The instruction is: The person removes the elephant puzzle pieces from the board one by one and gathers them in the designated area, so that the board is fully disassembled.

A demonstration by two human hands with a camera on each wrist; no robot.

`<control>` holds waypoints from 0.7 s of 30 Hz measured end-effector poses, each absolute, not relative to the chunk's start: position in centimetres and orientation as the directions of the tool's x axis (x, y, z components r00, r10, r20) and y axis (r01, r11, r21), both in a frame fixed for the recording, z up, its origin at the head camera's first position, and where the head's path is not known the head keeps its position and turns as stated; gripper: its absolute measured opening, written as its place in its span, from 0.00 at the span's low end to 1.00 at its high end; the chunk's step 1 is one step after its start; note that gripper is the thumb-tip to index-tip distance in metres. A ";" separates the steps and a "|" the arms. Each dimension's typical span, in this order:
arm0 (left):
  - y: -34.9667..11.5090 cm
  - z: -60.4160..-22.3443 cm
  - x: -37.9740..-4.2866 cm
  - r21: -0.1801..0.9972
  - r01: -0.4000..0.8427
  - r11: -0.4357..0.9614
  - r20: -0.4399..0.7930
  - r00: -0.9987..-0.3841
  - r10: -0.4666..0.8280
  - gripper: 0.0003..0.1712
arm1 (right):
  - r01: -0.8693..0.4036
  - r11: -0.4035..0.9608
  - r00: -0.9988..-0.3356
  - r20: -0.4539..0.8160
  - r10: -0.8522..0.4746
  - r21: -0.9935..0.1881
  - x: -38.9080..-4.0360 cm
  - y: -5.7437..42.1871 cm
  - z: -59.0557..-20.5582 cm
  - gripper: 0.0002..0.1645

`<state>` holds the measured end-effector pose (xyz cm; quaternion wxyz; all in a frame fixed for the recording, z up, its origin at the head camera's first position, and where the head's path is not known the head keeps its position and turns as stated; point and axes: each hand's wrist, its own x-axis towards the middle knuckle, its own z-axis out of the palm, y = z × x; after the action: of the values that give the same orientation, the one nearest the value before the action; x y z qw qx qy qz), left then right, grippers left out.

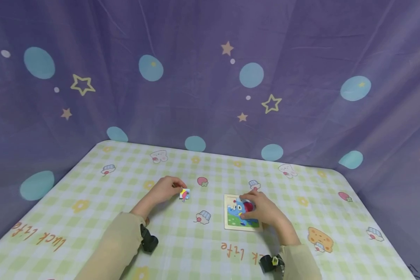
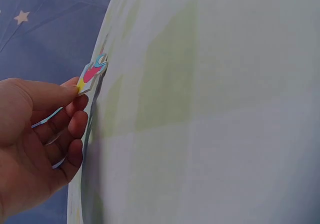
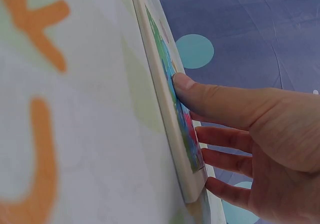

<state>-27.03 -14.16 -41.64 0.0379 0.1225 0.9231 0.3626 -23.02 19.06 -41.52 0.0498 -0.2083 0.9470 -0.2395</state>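
Note:
Between thumb and fingers, my left hand (image 1: pixel 164 190) pinches a small puzzle piece (image 2: pixel 91 77) with yellow, pink and blue patches. In the left wrist view the piece juts past the thumb tip and the other fingers curl loosely beneath. To its right, a wooden jigsaw puzzle board (image 1: pixel 225 217) lies flat, with a blue elephant picture on green ground inside a pale frame. My right hand (image 1: pixel 264 208) is over the board's right part and hides some of the picture. Its thumb (image 3: pixel 186 83) touches the picture, and the other fingers reach toward the far edge, spread.
A green-and-white checked tablecloth (image 1: pixel 182 249) with printed cupcakes, flowers and lettering covers the table. Behind it hangs a purple curtain (image 1: pixel 196 109) with stars and blue ovals. Black wrist cameras (image 1: pixel 149 242) are strapped on both sleeves.

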 end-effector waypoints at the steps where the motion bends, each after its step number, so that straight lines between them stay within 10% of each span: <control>1: -14.1 -41.6 -27.1 0.676 0.199 0.709 0.019 -0.967 0.253 0.07 | -0.370 0.799 -0.909 0.007 -0.416 -0.475 -23.0 19.1 -41.4 0.37; 21: -14.5 -41.1 -27.4 0.611 0.164 0.774 0.020 -0.981 0.192 0.07 | -0.368 0.786 -0.906 0.002 -0.423 -0.498 -23.0 19.0 -41.4 0.36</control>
<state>-27.36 -14.47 -41.14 0.0216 0.0946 0.9417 0.3223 -22.99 19.03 -41.40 0.0551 -0.2097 0.9433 -0.2515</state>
